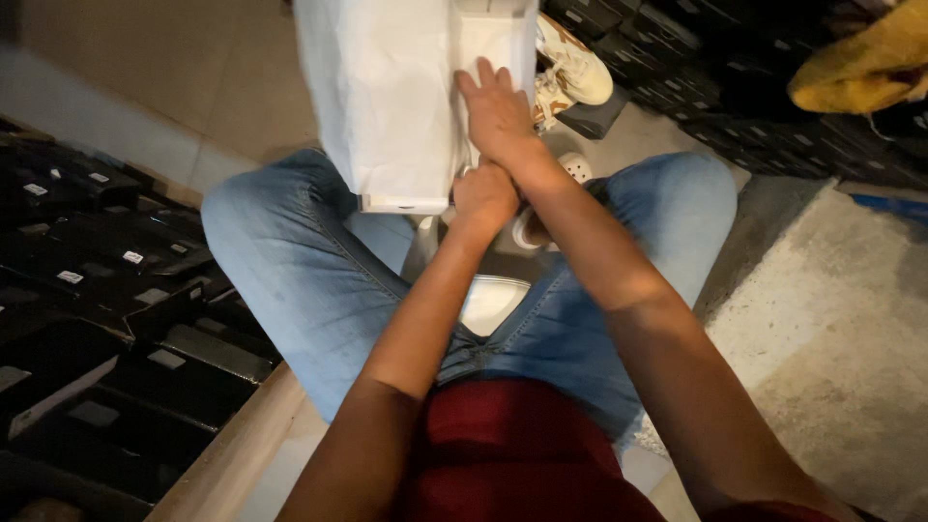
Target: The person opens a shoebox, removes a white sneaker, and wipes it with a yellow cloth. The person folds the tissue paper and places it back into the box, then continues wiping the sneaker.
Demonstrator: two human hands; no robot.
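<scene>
A white open box point(387, 106) with white wrapping paper rests across my left knee, in front of me. My right hand point(498, 111) lies flat on the paper inside the box, fingers spread and pressing down. Below it my left hand point(483, 198) is closed at the box's near edge; what it grips is hidden by the fingers. A cream and tan sneaker point(570, 68) stands on the floor just past the box. Part of a white shoe point(532, 227) shows between my knees, under my wrists.
Stacks of black shoe boxes point(106, 280) fill the left side, and more black boxes point(706, 68) line the top right. A yellow cloth point(860, 63) lies on those at the far right. A rough concrete step point(831, 319) is on my right.
</scene>
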